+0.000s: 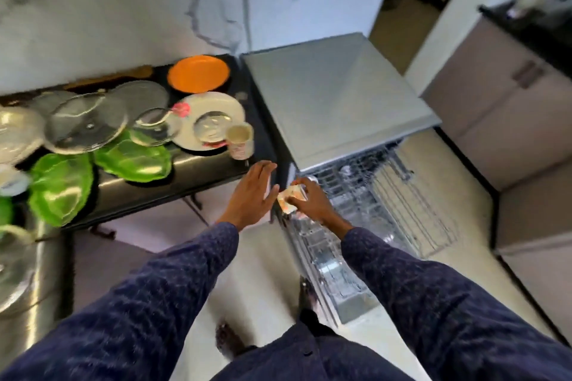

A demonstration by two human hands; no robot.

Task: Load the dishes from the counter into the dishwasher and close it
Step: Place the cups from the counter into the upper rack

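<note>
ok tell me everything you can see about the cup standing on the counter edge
The cup is a small cream one with a faint pinkish print low on its side; the blur hides the pattern. It looks ceramic or plastic, hard to say which. It stands upright, mouth open upward, inside apparently empty, at the counter's front right corner. It overlaps the white plate's near rim, though contact is unclear. The left hand reaches toward it, fingers straight, not touching.

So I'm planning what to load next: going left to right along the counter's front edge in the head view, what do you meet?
Green plate → second green plate → cup → left hand → right hand holding a cup → dishwasher rack.
</note>
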